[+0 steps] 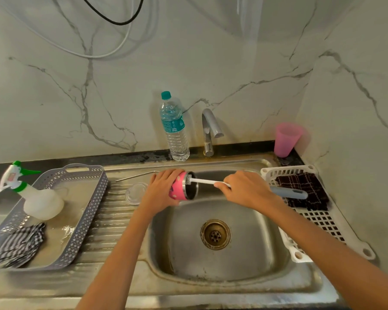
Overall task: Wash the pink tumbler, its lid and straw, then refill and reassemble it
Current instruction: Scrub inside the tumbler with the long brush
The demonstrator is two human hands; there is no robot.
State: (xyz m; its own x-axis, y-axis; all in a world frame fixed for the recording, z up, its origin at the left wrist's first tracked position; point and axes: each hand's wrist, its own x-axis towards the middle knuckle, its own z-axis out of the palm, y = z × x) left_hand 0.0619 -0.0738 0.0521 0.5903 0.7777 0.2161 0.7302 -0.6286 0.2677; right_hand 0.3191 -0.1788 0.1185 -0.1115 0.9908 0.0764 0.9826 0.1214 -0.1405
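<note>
Dim, greenish, even light; soft glare on the sink rim (211, 289); wide-angle bowing at the edges.

Sink (244, 253): dull, water-stained stainless steel, partly ribbed. Tumbler (177, 186): glossy pink coating, bare metal rim. Brush (205, 181): white plastic shaft, matt grey handle. Bottle (175, 130): clear, ridged plastic. Tray (85, 220): matt grey perforated plastic. Wall (188, 63): smooth, marble-look.
</note>
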